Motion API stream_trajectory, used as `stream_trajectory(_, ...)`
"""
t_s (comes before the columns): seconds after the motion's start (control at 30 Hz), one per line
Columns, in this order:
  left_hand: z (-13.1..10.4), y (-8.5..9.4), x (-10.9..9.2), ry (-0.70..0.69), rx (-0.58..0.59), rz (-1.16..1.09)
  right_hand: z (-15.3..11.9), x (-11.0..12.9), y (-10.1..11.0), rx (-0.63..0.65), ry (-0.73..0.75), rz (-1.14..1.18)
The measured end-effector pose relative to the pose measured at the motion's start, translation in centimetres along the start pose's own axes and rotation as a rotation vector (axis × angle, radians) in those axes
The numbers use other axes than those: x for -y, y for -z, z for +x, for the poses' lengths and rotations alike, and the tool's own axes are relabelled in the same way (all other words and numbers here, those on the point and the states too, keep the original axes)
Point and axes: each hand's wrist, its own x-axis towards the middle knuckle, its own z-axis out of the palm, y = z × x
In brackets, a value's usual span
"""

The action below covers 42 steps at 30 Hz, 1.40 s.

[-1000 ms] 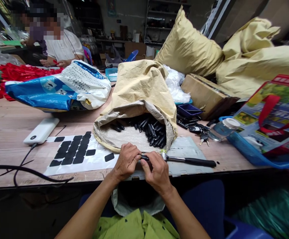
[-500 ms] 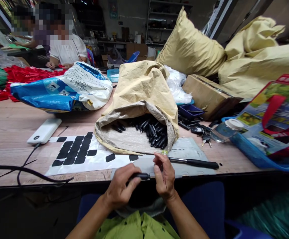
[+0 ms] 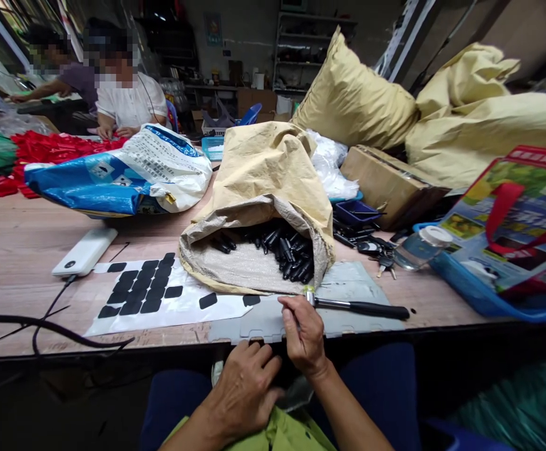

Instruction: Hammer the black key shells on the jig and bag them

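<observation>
Below the table's front edge, over my lap, my left hand (image 3: 249, 391) is turned back-up with its fingers curled under; whatever is in it is hidden. Just to its right, my right hand (image 3: 303, 332) is raised at the edge, thumb and fingers pinched together. No object shows clearly between them. In front of both hands lies a beige woven sack (image 3: 254, 163), its mouth facing me, with many black tube-shaped parts (image 3: 292, 254) inside. A hammer (image 3: 367, 309) with a black handle lies right of my right hand, on a grey sheet (image 3: 348, 282).
A white sheet of black stickers (image 3: 136, 288) lies left of the sack, near a white power bank (image 3: 84, 252) with a cable. Keys (image 3: 386, 264), a jar (image 3: 424, 247) and a blue tray (image 3: 479, 300) stand right. A blue-white sack (image 3: 126, 172) and two people are behind.
My left hand has moved down toward my lap, and the black tube-shaped part seen in it is now out of sight. My right hand has closed from a looser curl into a pinch.
</observation>
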Motion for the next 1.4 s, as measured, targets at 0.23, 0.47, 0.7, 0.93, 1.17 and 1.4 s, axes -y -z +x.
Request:
stream_trajectory(0.23,4.6,6.1,5.9,0.1,-0.334,-0.077,0.0,0.0,-0.1,0.006,-0.005,-0.011)
stream_trajectory(0.47,11.8,9.1,17.2,0.402,-0.15,0.3,-0.1,-0.1,0.0,0.021,-0.008,-0.016)
stream_trajectory(0.7,12.3,8.3,17.4,0.36,-0.062,0.315,0.0,-0.1,-0.1,0.014,-0.003,-0.059)
stream_trajectory(0.93,13.5,4.9,12.6,0.171,-0.123,0.12,-0.1,-0.2,-0.4,0.037,0.003,-0.078)
stream_trajectory(1.17,13.8,3.4,10.7,0.17,-0.306,-0.127,1.1,0.2,3.0,0.069,-0.076,-0.066)
stream_trajectory(1.4,10.8,4.4,12.5,0.27,-0.314,-0.104,0.7,-4.6,11.4,0.187,-0.146,-0.667)
